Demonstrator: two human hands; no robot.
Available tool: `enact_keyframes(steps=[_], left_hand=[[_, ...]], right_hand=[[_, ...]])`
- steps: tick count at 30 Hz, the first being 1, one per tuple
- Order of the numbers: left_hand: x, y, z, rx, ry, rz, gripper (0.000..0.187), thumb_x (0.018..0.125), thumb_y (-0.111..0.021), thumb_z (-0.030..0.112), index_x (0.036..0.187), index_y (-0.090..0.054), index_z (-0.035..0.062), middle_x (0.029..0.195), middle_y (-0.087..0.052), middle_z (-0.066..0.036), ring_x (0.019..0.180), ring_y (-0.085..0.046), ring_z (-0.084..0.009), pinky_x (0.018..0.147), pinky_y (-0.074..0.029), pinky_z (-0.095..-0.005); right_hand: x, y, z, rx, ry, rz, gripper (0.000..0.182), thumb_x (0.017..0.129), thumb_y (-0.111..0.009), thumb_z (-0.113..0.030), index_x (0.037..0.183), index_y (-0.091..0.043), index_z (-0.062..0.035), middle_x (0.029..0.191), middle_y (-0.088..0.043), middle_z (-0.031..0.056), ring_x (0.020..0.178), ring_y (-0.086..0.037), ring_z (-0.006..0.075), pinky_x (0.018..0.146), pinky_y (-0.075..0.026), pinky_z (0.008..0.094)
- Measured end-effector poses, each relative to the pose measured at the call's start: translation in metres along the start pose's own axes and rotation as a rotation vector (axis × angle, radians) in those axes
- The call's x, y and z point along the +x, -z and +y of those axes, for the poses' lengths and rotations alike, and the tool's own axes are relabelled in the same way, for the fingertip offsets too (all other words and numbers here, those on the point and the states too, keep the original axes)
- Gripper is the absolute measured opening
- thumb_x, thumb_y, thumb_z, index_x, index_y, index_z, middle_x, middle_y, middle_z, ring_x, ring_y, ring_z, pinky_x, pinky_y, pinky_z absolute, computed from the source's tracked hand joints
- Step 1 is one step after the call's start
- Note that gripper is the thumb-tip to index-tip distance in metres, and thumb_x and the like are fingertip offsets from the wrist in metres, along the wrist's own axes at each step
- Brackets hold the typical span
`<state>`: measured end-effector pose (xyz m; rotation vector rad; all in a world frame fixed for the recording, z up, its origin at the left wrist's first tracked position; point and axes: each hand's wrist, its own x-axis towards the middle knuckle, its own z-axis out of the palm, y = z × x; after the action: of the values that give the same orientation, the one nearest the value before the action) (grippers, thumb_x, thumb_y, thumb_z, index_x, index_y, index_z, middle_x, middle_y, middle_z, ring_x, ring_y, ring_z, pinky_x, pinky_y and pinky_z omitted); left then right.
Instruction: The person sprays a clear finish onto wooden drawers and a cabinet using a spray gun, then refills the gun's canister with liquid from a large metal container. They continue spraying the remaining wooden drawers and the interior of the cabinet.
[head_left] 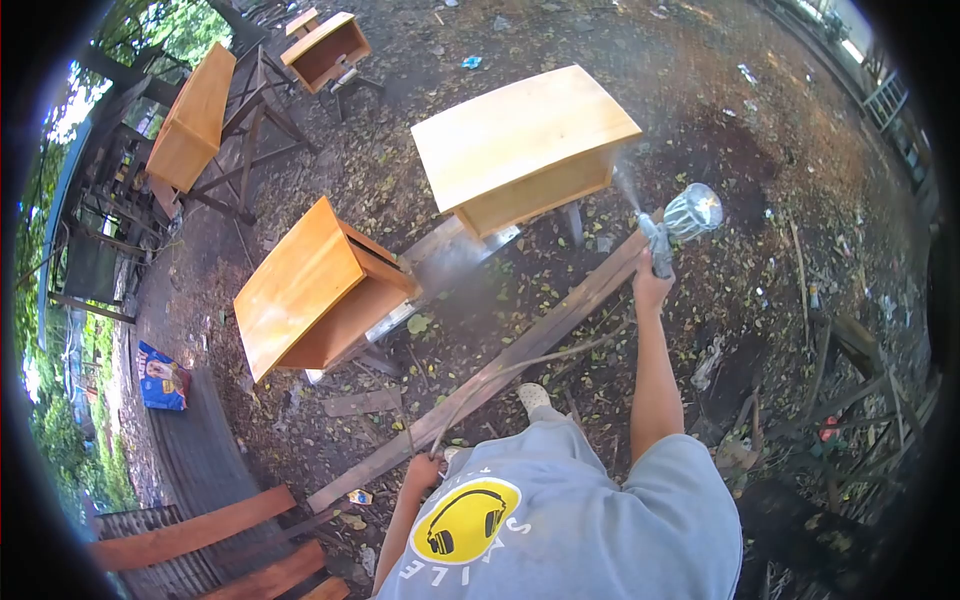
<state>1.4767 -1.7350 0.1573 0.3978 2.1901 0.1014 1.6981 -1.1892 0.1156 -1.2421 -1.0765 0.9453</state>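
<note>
My right hand [653,286] is wrapped round the handle of a spray gun [657,243] with a round cup [693,212]. A pale mist leaves its nozzle toward the right end of a light wooden desk piece [525,135]. Low at the front, my left hand [424,470] is closed round a thin hose [490,382], which curves up to the right. An orange-brown wooden box piece [300,285], open on one side, stands left of the light one, on a pale support [395,318].
A long plank [520,355] lies diagonally across the leafy ground. More wooden pieces [195,120] [328,55] stand on trestles at the upper left. A blue bag [163,380] and reddish boards [200,528] are at the left; scrap wood [860,355] lies at the right.
</note>
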Motion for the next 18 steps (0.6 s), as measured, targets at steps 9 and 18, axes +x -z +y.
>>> enact_keyframes(steps=[9,18], left_hand=[[-0.001,-0.022,-0.065,-0.008,0.044,0.057,0.049,0.090,-0.058,0.043,0.095,-0.069,-0.0036,0.089,-0.065,-0.030,0.091,-0.065,-0.0432,0.079,-0.050,-0.0495],[0.002,-0.064,-0.115,-0.036,0.080,0.081,0.044,0.091,-0.054,0.042,0.099,-0.069,0.0018,0.098,-0.068,-0.023,0.095,-0.064,-0.0415,0.084,-0.051,-0.0481]], right_hand=[[-0.063,-0.017,-0.046,-0.030,-0.106,-0.272,0.030,0.089,-0.068,-0.018,0.104,-0.065,0.0068,0.091,-0.069,0.0078,0.082,-0.061,0.0132,0.075,-0.047,0.0297],[-0.125,-0.051,-0.074,-0.078,-0.092,-0.552,0.034,0.087,-0.073,-0.025,0.099,-0.065,0.0054,0.085,-0.066,0.0059,0.077,-0.059,0.0145,0.073,-0.048,0.0315]])
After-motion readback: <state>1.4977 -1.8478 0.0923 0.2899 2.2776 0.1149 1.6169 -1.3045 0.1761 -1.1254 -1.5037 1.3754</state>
